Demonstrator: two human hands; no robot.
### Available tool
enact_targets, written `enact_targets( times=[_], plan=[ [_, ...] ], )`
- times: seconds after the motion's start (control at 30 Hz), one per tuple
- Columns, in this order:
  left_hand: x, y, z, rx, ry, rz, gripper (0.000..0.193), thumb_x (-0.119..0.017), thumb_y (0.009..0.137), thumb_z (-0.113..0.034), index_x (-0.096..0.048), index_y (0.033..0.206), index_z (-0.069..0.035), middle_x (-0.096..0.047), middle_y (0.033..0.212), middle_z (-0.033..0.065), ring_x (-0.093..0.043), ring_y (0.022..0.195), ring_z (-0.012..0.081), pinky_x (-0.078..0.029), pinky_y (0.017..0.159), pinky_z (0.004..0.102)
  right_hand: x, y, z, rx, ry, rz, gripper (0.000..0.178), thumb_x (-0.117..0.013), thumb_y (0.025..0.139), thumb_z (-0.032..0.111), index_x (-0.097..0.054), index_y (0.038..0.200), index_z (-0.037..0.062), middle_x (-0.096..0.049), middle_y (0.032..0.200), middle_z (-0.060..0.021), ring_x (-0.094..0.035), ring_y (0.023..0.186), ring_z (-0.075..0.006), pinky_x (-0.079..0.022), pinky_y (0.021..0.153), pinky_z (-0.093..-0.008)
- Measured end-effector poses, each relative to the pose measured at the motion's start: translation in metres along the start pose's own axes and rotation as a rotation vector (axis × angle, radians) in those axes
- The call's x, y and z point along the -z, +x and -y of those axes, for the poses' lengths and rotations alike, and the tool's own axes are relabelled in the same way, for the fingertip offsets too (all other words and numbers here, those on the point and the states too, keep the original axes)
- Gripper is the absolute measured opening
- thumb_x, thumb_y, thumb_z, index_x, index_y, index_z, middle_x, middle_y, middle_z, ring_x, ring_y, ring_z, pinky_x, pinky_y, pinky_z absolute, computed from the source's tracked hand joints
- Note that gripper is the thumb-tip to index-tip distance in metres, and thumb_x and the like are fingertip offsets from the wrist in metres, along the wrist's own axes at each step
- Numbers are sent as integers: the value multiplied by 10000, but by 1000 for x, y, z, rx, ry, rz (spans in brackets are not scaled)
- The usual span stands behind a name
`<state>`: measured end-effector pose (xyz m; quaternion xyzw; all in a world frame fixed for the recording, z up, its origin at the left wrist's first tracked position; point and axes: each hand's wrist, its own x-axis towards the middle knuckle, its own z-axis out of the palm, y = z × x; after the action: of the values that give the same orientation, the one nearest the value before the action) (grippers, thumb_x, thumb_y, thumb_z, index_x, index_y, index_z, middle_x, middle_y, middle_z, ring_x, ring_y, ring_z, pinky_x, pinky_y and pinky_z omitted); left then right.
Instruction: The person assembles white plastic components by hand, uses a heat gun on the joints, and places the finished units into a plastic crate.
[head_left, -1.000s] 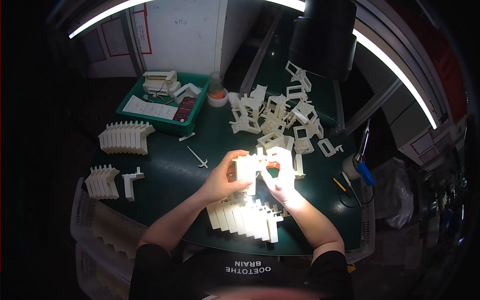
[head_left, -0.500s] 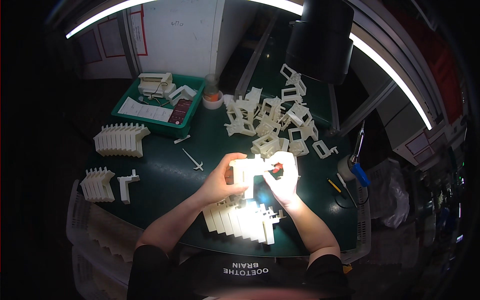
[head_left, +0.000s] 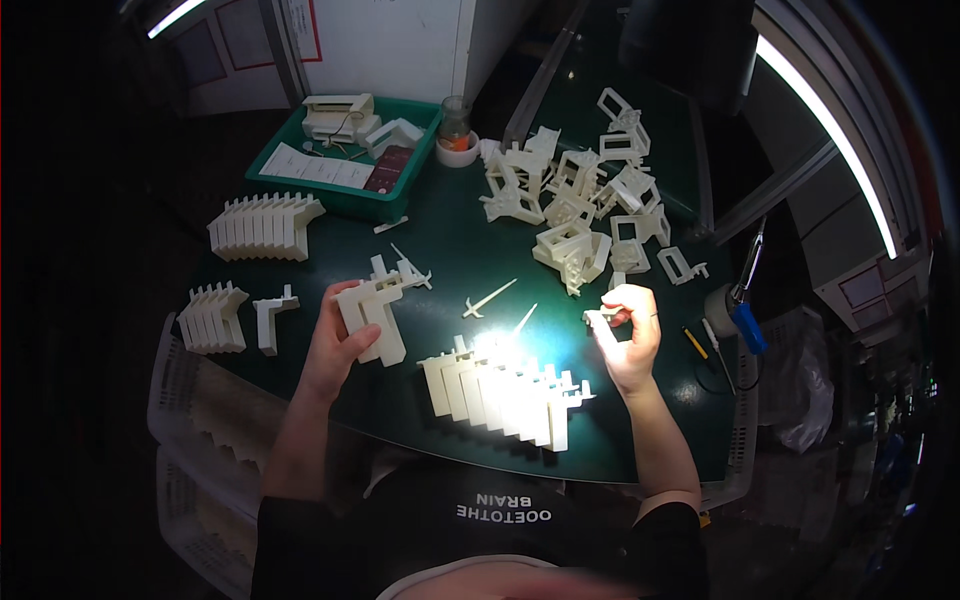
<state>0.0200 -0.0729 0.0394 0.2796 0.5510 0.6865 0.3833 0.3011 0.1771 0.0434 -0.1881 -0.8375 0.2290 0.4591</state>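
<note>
My left hand [head_left: 332, 350] is closed around a white L-shaped plastic part [head_left: 372, 318], thumb across its front; a second such piece seems to sit against it. My right hand [head_left: 632, 345], apart on the right, pinches a small white plastic piece [head_left: 600, 316] between thumb and fingertips. Between the hands, a brightly lit row of white L-shaped parts [head_left: 455, 385] stands near the table's front edge. Behind this row lies a thin white pointed piece [head_left: 490, 298], with another white sliver [head_left: 526, 318] beside it, partly lost in glare.
A heap of white frame-like parts [head_left: 570, 210] covers the back right. At the left stand two rows of white parts [head_left: 262, 228] and a single one [head_left: 268, 325]. Behind them is a green tray [head_left: 400, 205]. A blue-handled tool [head_left: 748, 328] and a yellow pen [head_left: 695, 344] lie right.
My hands have moved apart. The left has carried the white L-shaped part to the left; the right has drawn away rightward with a small white piece. The whole view has shifted slightly.
</note>
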Motion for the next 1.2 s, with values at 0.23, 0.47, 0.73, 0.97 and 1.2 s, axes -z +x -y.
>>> enact_targets(
  times=[0.23, 0.47, 0.73, 0.97, 1.2],
  plan=[
    [0, -41, 83, 134, 403, 51, 675, -767, 804, -211, -418, 1359, -52, -436, 1326, 139, -507, 1173, 231, -447, 995, 379, 3, -28, -11, -173, 90, 45, 170, -670, 783, -83, -609, 881, 43, -584, 975, -50, -573, 831, -107, -450, 608, -209],
    [11, -22, 42, -73, 771, -112, 754, -761, 783, -240, -393, 1420, -76, -412, 1361, 128, -481, 1160, 258, -438, 939, 366, 1, -12, -21, -163, -26, 206, 223, -733, 760, 4, -666, 964, 63, -616, 991, -81, -627, 821, -158, -485, 579, -242],
    [-13, 97, 9, -538, 1413, 144, 443, -627, 793, -24, -581, 1225, -112, -525, 1293, 82, -483, 1218, 254, -450, 961, 364, -70, 57, -28, 364, -358, 683, 429, -732, 705, 94, -596, 1111, 94, -575, 1138, -87, -563, 1064, -285, -470, 854, -402],
    [17, 127, 57, -611, 1563, 233, 180, -674, 748, -48, -626, 911, -108, -577, 960, 26, -572, 927, 238, -524, 758, 354, -99, 28, -30, 502, -329, 756, 342, -556, 826, 124, -598, 1156, 43, -608, 1143, -117, -595, 1047, -249, -471, 857, -350],
    [-7, 119, 39, -199, 1119, 168, 108, -642, 843, -65, -592, 938, -50, -622, 838, 46, -613, 697, 176, -515, 663, 309, -129, 27, -38, 392, -413, 934, 191, -599, 758, 61, -571, 942, 22, -601, 937, -139, -611, 932, -283, -533, 757, -397]
  ],
)
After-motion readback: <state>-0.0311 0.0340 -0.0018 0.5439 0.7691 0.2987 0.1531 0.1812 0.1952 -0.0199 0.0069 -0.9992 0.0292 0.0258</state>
